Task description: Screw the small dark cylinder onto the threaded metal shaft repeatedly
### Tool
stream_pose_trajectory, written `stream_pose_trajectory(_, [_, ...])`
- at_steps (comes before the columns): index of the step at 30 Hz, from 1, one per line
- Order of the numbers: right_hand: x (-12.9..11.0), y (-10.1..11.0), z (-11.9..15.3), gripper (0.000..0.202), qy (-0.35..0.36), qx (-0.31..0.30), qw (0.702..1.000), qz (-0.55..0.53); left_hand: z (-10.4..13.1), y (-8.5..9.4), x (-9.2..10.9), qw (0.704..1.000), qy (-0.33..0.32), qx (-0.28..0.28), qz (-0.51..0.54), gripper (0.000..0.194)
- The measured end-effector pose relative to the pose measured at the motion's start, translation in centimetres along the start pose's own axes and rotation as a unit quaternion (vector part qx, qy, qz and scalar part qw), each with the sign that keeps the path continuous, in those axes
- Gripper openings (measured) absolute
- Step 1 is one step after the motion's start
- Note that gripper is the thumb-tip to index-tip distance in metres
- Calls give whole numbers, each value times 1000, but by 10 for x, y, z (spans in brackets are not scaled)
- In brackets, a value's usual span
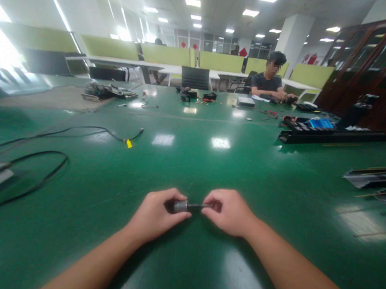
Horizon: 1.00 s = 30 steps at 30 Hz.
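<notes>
Low over the green table (175, 170), a small grey cylinder with a thin dark rod (181, 205) lies level between my two hands. The thumb and fingers of my left hand (158, 211) close round the thick grey end. At the other end, my right hand (228, 211) pinches the tip of the rod between thumb and forefinger. My fingers partly cover both ends. The picture is too soft to show exactly what kind of part this is.
A black cable (98, 128) with a yellow tag (129, 143) runs along the left. Black metal channels (382, 176) and thin rods lie at right. Electronic parts (186, 93) sit along the far edge, where another person (267, 81) handles something dark.
</notes>
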State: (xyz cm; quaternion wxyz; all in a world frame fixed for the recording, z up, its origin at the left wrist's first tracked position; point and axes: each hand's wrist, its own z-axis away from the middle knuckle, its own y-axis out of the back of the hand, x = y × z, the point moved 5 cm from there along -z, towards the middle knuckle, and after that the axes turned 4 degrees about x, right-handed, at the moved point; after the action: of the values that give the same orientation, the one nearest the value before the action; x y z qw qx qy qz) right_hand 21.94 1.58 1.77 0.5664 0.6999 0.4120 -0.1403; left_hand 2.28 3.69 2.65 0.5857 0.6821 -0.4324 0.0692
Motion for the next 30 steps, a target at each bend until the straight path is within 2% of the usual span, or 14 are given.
stream_pose_trajectory(30, [2, 5, -1, 6, -2, 5, 1000, 10, -1, 3, -1, 1000, -2, 14, -6, 24])
